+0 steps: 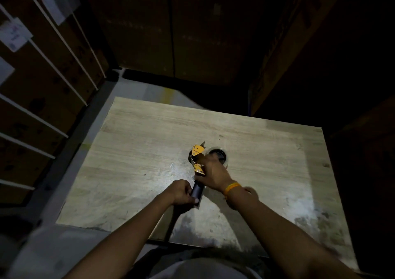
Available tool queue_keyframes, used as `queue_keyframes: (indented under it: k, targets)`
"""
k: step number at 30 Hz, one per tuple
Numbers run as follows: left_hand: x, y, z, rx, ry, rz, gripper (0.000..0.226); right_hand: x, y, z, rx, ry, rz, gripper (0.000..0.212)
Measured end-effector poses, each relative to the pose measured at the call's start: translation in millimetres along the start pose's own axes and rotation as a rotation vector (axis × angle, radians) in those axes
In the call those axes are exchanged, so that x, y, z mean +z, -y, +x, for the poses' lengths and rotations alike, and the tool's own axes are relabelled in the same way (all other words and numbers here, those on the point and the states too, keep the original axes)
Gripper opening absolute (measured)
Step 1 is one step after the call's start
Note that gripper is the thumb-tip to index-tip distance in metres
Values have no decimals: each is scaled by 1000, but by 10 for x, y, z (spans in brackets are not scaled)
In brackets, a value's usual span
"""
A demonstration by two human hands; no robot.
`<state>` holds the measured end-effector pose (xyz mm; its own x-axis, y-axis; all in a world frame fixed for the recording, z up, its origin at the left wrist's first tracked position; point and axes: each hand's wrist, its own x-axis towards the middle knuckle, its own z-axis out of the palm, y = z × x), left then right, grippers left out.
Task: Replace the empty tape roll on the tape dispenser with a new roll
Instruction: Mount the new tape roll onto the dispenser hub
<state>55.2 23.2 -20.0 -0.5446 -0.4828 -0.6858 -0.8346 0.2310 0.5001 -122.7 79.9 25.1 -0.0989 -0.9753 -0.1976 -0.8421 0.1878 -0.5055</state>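
A tape dispenser (197,150) with orange plates and a black handle lies on the wooden table (136,150), near its middle. My left hand (181,192) grips the black handle at the near end. My right hand (213,171) rests over the dispenser's body, its fingers closed around the part by the roll. A tape roll (220,153) with a dark centre shows just past my right hand; my hand hides much of it, and I cannot tell whether it holds tape or is a bare core.
Stacked brown cartons with white straps and paper labels (42,75) rise on the left. A large carton (171,32) stands behind the table, another dark one at the right. Grey floor shows at the left of the table. The scene is dim.
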Motion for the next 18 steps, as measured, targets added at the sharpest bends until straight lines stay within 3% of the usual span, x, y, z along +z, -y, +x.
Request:
queue_keyframes:
  k: [3,8,13,18]
  targets:
    - [72,-19,-45,26,38,43,57,175,68,125,101,14,-103,75]
    - [162,-19,-94,31,34,57,49,270,83,209,103,-26,-180,66]
    - [228,-36,-134,38,30,20,55,428,80,187,-26,-104,-296,31]
    - [247,26,-155,15,40,40,50,411,162,83,48,-203,-256,55]
